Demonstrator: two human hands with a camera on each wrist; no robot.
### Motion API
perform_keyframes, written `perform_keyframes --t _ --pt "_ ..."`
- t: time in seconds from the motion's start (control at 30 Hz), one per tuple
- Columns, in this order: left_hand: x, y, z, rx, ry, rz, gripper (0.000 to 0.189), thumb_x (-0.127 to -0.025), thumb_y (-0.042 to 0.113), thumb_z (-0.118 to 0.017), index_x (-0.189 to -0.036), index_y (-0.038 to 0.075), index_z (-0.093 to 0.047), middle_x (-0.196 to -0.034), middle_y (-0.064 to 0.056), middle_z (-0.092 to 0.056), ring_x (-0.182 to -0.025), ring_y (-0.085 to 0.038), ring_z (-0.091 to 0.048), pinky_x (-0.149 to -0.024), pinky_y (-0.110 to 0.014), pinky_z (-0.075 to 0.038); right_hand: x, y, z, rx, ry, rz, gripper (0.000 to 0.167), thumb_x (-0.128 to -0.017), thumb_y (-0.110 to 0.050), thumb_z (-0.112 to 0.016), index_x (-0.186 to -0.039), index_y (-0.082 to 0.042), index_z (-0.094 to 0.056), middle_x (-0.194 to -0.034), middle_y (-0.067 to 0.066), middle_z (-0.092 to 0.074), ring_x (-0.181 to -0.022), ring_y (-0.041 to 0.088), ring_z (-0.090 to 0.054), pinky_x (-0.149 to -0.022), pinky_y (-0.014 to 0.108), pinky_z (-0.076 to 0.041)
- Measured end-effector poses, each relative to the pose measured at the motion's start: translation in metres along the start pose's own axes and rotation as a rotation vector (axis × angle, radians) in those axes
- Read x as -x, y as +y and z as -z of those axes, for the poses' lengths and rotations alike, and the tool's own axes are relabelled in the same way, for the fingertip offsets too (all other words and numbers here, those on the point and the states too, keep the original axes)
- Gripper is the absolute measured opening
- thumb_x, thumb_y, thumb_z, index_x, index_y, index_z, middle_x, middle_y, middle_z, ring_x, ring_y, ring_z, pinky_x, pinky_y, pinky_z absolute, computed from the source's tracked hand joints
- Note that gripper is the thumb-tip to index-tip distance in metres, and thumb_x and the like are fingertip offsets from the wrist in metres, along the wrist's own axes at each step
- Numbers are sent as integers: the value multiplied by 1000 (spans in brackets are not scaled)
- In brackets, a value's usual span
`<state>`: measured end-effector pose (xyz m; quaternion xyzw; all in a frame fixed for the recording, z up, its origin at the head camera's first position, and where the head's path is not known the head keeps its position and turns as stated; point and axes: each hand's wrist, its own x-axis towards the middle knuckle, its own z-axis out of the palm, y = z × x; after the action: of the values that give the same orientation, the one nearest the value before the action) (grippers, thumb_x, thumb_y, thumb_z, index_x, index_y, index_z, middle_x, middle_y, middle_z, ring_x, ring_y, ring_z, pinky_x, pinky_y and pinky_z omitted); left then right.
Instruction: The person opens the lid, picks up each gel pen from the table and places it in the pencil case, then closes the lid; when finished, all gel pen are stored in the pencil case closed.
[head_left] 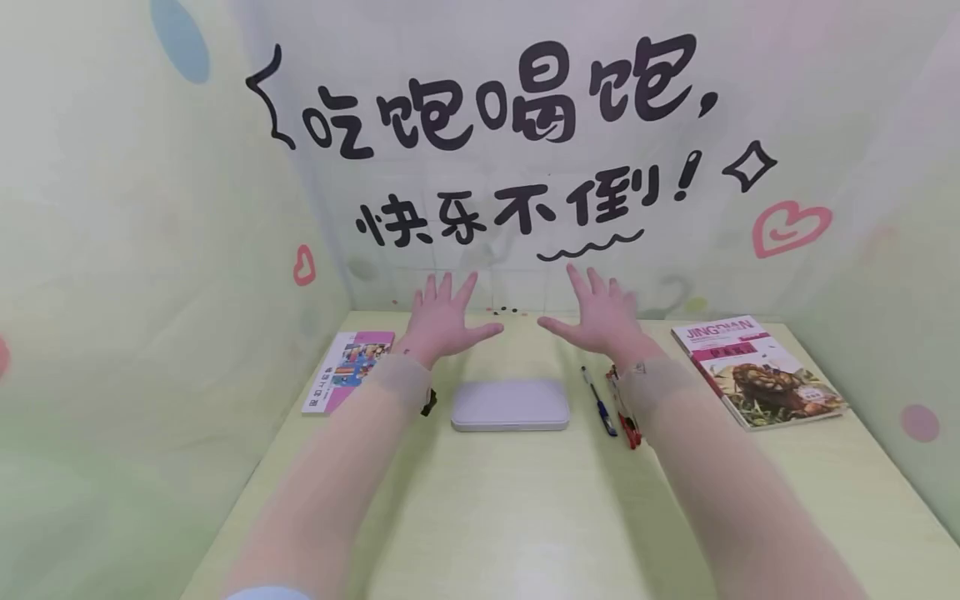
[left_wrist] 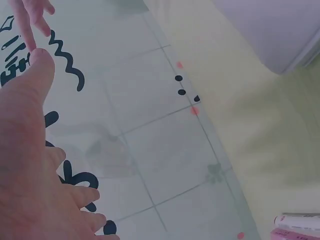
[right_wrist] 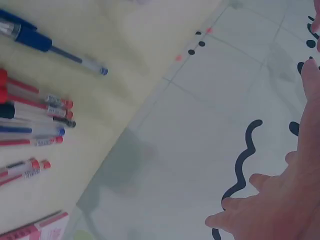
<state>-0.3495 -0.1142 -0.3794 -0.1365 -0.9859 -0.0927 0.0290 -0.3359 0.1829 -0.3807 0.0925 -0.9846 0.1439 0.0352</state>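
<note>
My left hand (head_left: 442, 321) and right hand (head_left: 603, 321) are held out over the far part of the table, fingers spread and straight, thumbs pointing toward each other. Neither one holds anything. Below and between the wrists lies a closed pale lilac case (head_left: 510, 405), whose corner (left_wrist: 285, 35) also shows in the left wrist view. Just right of it is a blue pen (head_left: 600, 402). Several red, blue and black pens (right_wrist: 37, 105) lie side by side, partly hidden by the right forearm in the head view.
A pink and white book (head_left: 348, 371) lies at the table's left edge, partly behind the left forearm. At the right lies a magazine (head_left: 761, 372) with a picture cover. A printed fabric wall (head_left: 480, 275) closes off the back and sides of the table (head_left: 495, 517).
</note>
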Motion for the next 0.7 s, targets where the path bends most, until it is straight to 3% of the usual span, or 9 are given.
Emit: perform_keyframes --t 0.13,0.27,0.5,0.7 --pt "10 -3 -15 66 14 -34 113 -95 88 -55 -179 30 -8 -185 -23 -11 -171 -53 -8 -141 -68 -11 8 -6 -19 -88 2 60 114 -98 -80 -58 -179 -26 0 -185 25 -7 -166 64 -10 -131 85 -16" --pt "27 -3 -39 152 -14 -49 114 -94 86 -61 -179 31 -9 -186 -20 -13 -172 -50 -11 -137 -72 -19 28 -10 -44 -175 -15 122 111 -99 -73 -66 -179 -26 -6 -186 22 -9 -168 58 -17 -127 84 -29" --pt "58 -13 -78 263 -70 -20 115 -92 83 -67 -179 34 -11 -186 -15 -19 -173 -45 -16 -135 -74 -27 61 -14 -92 -267 -92 211 107 -97 -69 -73 -179 -33 -14 -184 20 -21 -164 52 -33 -126 79 -37" --pt "76 -26 -101 374 -109 21 114 -89 80 -74 -178 37 -16 -186 -7 -24 -174 -39 -15 -135 -74 -27 75 -13 -112 -272 -113 255 95 -95 -62 -80 -173 -30 -38 -180 19 -33 -163 49 -38 -126 76 -41"
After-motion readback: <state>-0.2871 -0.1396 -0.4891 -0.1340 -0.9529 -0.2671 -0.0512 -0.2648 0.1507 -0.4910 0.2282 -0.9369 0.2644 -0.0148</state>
